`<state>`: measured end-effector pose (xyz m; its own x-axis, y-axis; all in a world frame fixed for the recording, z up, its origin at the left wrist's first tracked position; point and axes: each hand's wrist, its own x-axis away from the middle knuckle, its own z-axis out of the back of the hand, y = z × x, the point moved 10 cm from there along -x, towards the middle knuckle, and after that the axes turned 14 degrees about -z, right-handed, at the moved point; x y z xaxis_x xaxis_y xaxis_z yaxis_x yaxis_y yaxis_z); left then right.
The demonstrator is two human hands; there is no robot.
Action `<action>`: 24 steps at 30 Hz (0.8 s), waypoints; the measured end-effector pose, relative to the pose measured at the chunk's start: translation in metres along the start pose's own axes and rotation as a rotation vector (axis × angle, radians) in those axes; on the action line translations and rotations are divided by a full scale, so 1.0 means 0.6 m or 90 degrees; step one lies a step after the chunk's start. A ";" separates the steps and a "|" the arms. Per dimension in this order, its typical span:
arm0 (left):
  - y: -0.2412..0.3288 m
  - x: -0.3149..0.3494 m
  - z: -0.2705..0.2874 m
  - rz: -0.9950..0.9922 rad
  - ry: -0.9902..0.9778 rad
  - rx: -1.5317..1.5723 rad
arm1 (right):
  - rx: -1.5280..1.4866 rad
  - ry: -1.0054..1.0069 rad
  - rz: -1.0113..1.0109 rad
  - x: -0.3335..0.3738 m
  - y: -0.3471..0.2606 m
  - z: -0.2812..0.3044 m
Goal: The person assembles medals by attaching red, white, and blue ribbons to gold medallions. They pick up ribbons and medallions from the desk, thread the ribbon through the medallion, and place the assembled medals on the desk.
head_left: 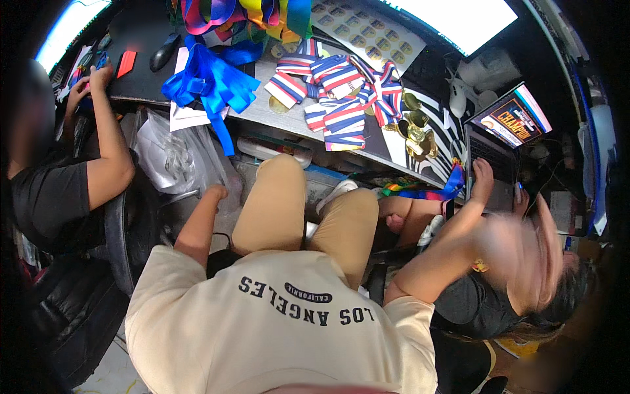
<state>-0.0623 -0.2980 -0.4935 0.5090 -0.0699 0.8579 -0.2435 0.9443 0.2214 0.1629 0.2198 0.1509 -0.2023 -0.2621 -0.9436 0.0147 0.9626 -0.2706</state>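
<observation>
My left hand (pixel 216 192) is low beside my left knee, at the edge of a clear plastic bag (pixel 164 154). Its fingers are mostly hidden, so I cannot tell whether it grips the bag. Raised at the right, my right hand (pixel 515 253) is smeared by motion in front of a co-worker, and anything in it cannot be made out. On the table ahead lie medals with red, white and blue striped ribbons (pixel 338 121). A bundle of blue ribbons (pixel 210 82) sits left of them. Several gold medals (pixel 420 131) are piled on a black-and-white striped surface.
Multicoloured ribbons (pixel 243 16) hang over the table's back, near a sheet of round stickers (pixel 367 36). A black mouse (pixel 164 54) lies left. At the right, a co-worker's hand (pixel 482 177) is on a laptop (pixel 492 154). Another person's hands (pixel 92 82) are at the far left.
</observation>
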 end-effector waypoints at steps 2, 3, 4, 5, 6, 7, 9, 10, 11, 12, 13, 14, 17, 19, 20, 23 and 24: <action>0.019 0.034 0.012 -0.024 0.002 -0.036 | 0.048 -0.195 -0.104 0.034 0.060 -0.122; 0.028 0.055 0.015 -0.027 -0.010 -0.056 | 0.014 -0.407 -0.346 0.089 0.150 -0.211; 0.037 0.077 0.019 -0.031 -0.014 -0.075 | 0.136 -0.509 -0.374 0.136 0.207 -0.257; 0.046 0.096 0.022 -0.029 -0.026 -0.088 | 0.216 -0.583 -0.367 0.181 0.258 -0.290; 0.061 0.111 0.033 -0.060 -0.018 -0.107 | 0.322 -0.651 -0.333 0.225 0.306 -0.299; 0.072 0.127 0.039 -0.081 -0.020 -0.123 | 0.395 -0.688 -0.287 0.260 0.343 -0.304; 0.105 0.157 0.058 -0.165 0.014 -0.206 | 0.470 -0.712 -0.332 0.304 0.411 -0.296; 0.128 0.175 0.073 -0.227 0.050 -0.275 | 0.459 -0.684 -0.318 0.299 0.418 -0.296; 0.149 0.196 0.083 -0.272 0.068 -0.346 | 0.472 -0.660 -0.312 0.291 0.415 -0.286; 0.162 0.218 0.097 -0.275 0.092 -0.336 | 0.455 -0.594 -0.337 0.271 0.399 -0.274; 0.177 0.242 0.109 -0.265 0.100 -0.329 | 0.414 -0.574 -0.343 0.252 0.370 -0.263; 0.197 0.270 0.121 -0.253 0.102 -0.318 | 0.184 -0.556 -0.517 0.250 0.344 -0.254; 0.315 0.383 0.132 -0.466 0.050 -0.004 | -0.231 -0.620 -0.899 0.302 0.191 -0.218; 0.416 0.479 0.134 -0.693 -0.003 0.289 | -0.278 -0.775 -0.858 0.351 0.036 -0.180; 0.455 0.540 0.134 -0.849 0.002 0.442 | -0.374 -0.835 -0.926 0.394 -0.036 -0.166; 0.467 0.569 0.090 -0.789 0.074 0.712 | -0.414 -0.916 -0.954 0.475 -0.165 -0.138; 0.452 0.561 0.094 -0.783 0.149 0.801 | -0.440 -0.950 -1.025 0.499 -0.185 -0.132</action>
<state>-0.0035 -0.0836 -0.1183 0.9367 -0.3307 -0.1152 -0.0347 -0.4150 0.9092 0.0231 0.0396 -0.0865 0.9178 -0.1103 0.3815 0.3506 -0.2260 -0.9088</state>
